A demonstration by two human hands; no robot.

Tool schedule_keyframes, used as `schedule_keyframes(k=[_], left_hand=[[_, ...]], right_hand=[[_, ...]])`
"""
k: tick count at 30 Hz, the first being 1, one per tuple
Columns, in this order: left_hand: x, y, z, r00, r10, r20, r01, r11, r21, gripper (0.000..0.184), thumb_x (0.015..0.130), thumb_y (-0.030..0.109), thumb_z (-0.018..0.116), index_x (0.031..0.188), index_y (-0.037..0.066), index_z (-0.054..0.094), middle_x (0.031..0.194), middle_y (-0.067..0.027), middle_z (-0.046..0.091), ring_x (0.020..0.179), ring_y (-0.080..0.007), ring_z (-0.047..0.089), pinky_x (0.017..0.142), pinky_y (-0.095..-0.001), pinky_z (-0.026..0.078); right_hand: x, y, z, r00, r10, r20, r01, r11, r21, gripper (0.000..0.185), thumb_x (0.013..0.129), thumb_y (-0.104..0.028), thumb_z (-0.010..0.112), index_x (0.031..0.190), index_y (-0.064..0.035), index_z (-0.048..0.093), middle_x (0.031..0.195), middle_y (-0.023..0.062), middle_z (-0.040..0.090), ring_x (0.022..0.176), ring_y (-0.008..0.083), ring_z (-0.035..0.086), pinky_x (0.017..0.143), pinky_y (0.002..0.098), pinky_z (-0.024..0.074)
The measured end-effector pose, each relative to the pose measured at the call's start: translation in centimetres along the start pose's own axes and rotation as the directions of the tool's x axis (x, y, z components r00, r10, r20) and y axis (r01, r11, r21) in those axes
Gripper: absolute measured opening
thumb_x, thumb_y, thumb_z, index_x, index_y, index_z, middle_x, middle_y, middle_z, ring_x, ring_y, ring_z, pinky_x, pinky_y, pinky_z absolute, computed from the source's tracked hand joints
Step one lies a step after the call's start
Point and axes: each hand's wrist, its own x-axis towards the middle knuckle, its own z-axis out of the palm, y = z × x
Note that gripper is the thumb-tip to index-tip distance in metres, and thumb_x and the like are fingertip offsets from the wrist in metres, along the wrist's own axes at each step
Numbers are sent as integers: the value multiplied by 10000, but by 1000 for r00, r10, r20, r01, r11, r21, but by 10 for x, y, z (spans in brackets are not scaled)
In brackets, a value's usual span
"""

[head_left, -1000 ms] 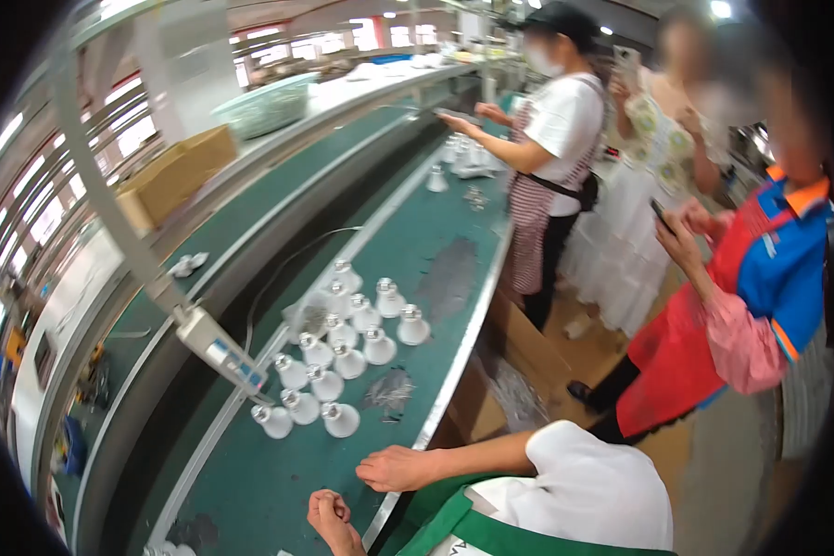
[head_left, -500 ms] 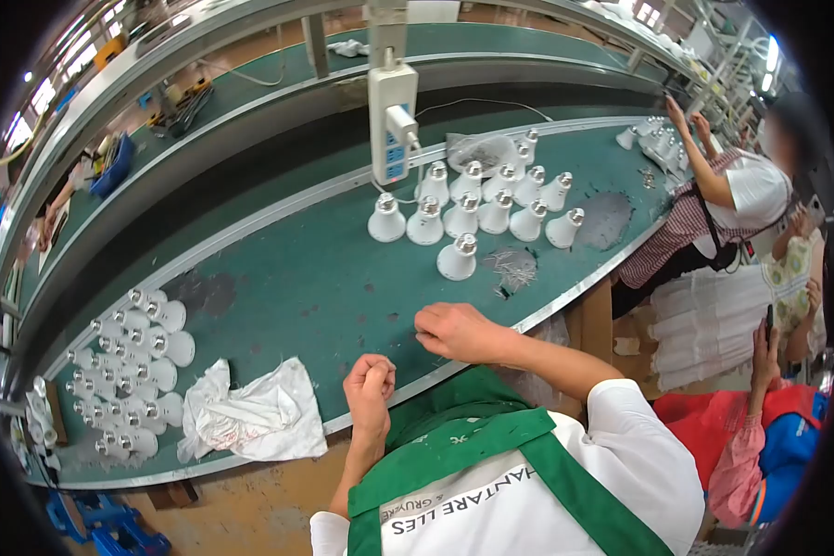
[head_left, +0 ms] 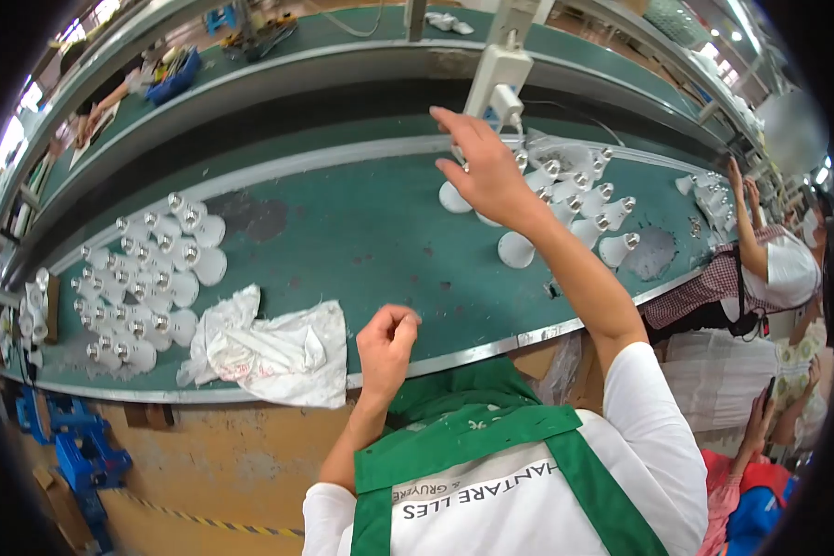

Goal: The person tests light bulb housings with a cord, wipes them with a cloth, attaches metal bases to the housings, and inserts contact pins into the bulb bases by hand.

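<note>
- Around: green surface [head_left: 371,222] spans the frame; we see one group of white bulbs [head_left: 619,246] right of centre, another batch of white bulbs [head_left: 208,264] at left, metal ends mostly up or tilted.
- White cloth [head_left: 310,347], crumpled, lower left of centre, between the left batch and our left hand [head_left: 385,352].
- Power strip [head_left: 496,74] with white plug [head_left: 507,102], top centre, just beyond our right hand [head_left: 489,171]; clear plastic bag [head_left: 561,153] behind the right group.
- Dark patches on the surface, one [head_left: 269,221] beside the left batch, one [head_left: 651,252] right of the right group.
- Blue basket [head_left: 173,79] with tools, upper left; co-worker [head_left: 780,273] at the right edge, arms reaching over the far end of the surface.
- In the way: our right hand and forearm cover part of the right group.
- Right hand: fingers stretched and apart, over the left end of the right group; we can't tell if it touches a bulb.
- Left hand: fingers curled together, thumb against them, near the front edge, well apart from both bulb groups; we can't tell if anything is inside.
</note>
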Motion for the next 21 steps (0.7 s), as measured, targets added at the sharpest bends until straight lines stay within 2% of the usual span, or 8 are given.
schedule_keyframes(k=[3, 6, 9, 11, 13, 21], left_hand=[[3, 13, 2, 984, 180, -9, -174, 962, 212, 41, 796, 5, 560, 770, -1, 590, 618, 16, 526, 520, -36, 422, 456, -208, 320], [7, 22, 8, 930, 364, 51, -356, 859, 369, 21, 782, -22, 573, 780, -8, 588, 633, -2, 531, 529, -47, 442, 467, -207, 342], [10, 25, 12, 871, 476, 121, -472, 745, 471, 63, 733, -45, 596, 770, 5, 586, 642, -37, 547, 515, -100, 465, 458, -239, 365], [9, 27, 15, 832, 529, 166, -532, 677, 508, 121, 681, -58, 609, 763, 25, 579, 652, -59, 558, 509, -168, 489, 453, -276, 390], [9, 26, 18, 783, 586, 208, -593, 604, 532, 139, 666, -60, 616, 766, 27, 576, 661, -58, 562, 533, -185, 499, 465, -283, 404], [3, 29, 28, 632, 695, 343, -712, 346, 611, 189, 623, -41, 652, 787, 27, 586, 699, -52, 579, 568, -192, 517, 490, -290, 431]], right_hand=[[-45, -18, -4, 964, -129, 233, 116, 991, 69, 330, 729, -47, 662, 1050, -40, 585, 995, 122, 598, 907, 280, 562, 794, 359, 458], [-83, -41, -8, 953, -45, 298, -34, 966, 255, 210, 716, -53, 678, 918, -29, 626, 886, 91, 620, 841, 266, 574, 762, 352, 461], [-102, -54, -11, 969, 5, 246, -87, 941, 326, 200, 697, -43, 683, 888, -26, 627, 859, 84, 619, 797, 256, 577, 726, 355, 456], [-109, -58, -13, 973, -34, 230, -32, 960, 277, 196, 686, -31, 678, 873, -24, 621, 852, 87, 615, 782, 249, 574, 701, 351, 448], [-114, -60, -11, 977, -77, 198, 31, 974, 224, 172, 658, -6, 662, 819, -29, 605, 820, 84, 606, 753, 237, 566, 644, 332, 423], [-121, -62, -14, 988, -107, 108, 92, 986, 140, 128, 630, -20, 646, 725, -40, 562, 740, 46, 568, 718, 215, 541, 674, 339, 384]])
